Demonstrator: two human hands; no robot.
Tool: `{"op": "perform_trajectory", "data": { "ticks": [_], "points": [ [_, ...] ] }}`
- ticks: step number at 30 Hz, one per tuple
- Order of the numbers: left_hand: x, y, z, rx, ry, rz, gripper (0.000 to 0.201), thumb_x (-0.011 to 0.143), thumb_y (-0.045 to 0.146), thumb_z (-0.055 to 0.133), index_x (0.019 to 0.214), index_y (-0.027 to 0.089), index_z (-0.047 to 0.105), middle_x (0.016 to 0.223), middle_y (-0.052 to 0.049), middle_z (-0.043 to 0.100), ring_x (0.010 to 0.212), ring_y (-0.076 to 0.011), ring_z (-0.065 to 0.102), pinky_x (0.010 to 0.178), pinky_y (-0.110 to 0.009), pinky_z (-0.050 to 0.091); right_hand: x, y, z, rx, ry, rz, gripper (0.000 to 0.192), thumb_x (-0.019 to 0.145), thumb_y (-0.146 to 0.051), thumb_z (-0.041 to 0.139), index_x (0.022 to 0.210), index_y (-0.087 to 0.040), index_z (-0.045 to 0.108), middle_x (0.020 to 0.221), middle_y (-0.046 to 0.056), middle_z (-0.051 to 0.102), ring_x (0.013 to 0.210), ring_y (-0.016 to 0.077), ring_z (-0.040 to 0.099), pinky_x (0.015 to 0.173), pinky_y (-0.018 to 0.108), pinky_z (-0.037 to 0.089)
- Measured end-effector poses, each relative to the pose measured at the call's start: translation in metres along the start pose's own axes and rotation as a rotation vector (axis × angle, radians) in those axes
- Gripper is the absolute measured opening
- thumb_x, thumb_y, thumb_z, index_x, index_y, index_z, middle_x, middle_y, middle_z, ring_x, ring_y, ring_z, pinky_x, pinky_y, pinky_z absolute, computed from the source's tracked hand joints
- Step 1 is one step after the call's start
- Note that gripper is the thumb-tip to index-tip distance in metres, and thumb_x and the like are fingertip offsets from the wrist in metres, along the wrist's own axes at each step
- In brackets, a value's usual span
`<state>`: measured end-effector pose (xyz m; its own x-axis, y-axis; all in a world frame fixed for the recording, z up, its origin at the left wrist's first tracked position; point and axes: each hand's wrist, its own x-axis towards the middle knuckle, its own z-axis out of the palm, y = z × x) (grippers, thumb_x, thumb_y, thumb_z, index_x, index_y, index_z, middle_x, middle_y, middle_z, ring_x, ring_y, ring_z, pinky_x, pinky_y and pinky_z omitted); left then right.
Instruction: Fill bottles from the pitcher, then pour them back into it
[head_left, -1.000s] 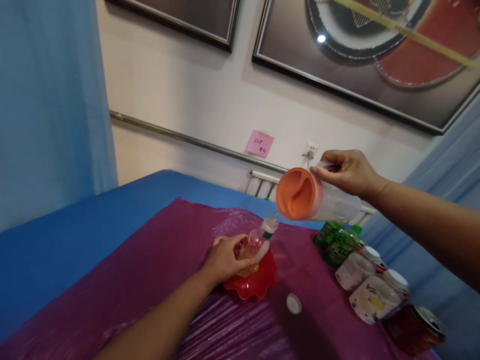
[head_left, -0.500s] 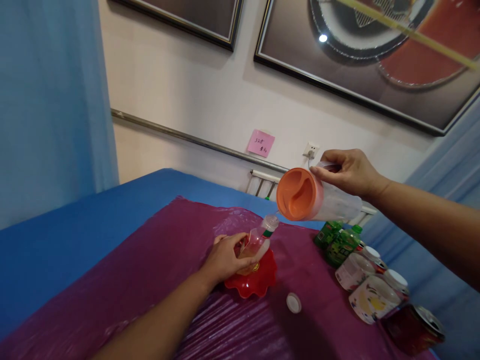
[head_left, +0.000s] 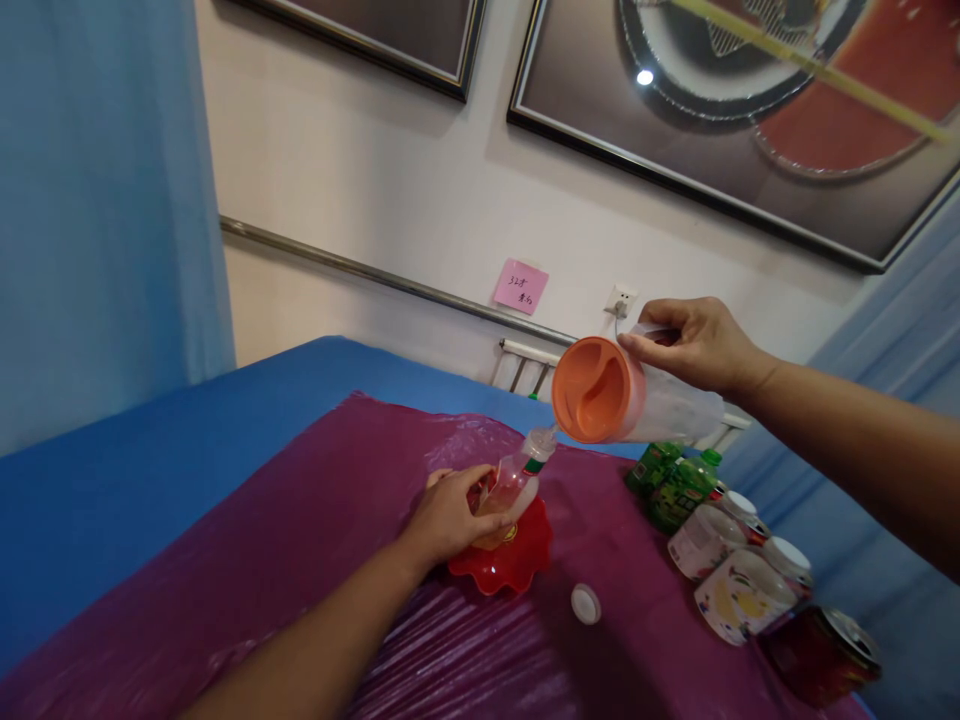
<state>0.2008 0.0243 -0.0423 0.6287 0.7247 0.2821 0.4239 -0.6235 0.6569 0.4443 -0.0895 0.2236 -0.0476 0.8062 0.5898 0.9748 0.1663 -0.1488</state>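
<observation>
The right hand (head_left: 694,345) grips a clear jug (head_left: 637,398) with an orange lid by its handle, tipped spout-down over a small plastic bottle (head_left: 516,480). The left hand (head_left: 448,518) clasps that bottle, tilted, above a red dish (head_left: 517,565) on the purple-covered surface (head_left: 300,560). The thin bottle looks light and squeezable, best held mid-body. One white cap (head_left: 586,603) lies loose; two green bottles (head_left: 671,485), two white jars (head_left: 724,570) and one can (head_left: 821,655) stand nearby.
</observation>
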Motion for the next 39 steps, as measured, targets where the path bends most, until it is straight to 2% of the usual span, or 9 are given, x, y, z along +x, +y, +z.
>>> {"op": "perform_trajectory", "data": {
  "ticks": [23,29,39],
  "points": [
    [-0.001,0.004,-0.004,-0.01,-0.009,0.014,0.07,0.065,0.055,0.081,0.127,0.028,0.065,0.12,-0.006,0.074,0.108,-0.0317,0.064,0.101,-0.048,0.041,0.002,-0.008,-0.001,-0.049,-0.023,-0.016,0.045,0.081,-0.055,0.065,0.057,-0.023,0.043,0.055,-0.002,0.039,0.054,0.0127,0.035,0.049,0.03,0.03],
    [-0.002,0.004,-0.004,-0.016,-0.007,0.031,0.067,0.064,0.055,0.08,0.124,0.029,0.065,0.114,-0.003,0.076,0.105,-0.0297,0.066,0.101,-0.047,0.041,0.003,-0.011,-0.001,-0.092,-0.037,-0.033,0.045,0.081,-0.055,0.064,0.056,-0.023,0.043,0.054,-0.002,0.039,0.053,0.0123,0.035,0.049,0.029,0.03],
    [-0.001,0.005,-0.004,-0.003,-0.037,0.006,0.071,0.066,0.054,0.081,0.129,0.026,0.064,0.117,-0.006,0.075,0.107,-0.0309,0.065,0.102,-0.046,0.041,0.004,-0.011,-0.003,-0.11,-0.043,-0.046,0.046,0.082,-0.056,0.063,0.057,-0.023,0.042,0.055,-0.001,0.04,0.053,0.0127,0.036,0.05,0.029,0.031]
  ]
}}
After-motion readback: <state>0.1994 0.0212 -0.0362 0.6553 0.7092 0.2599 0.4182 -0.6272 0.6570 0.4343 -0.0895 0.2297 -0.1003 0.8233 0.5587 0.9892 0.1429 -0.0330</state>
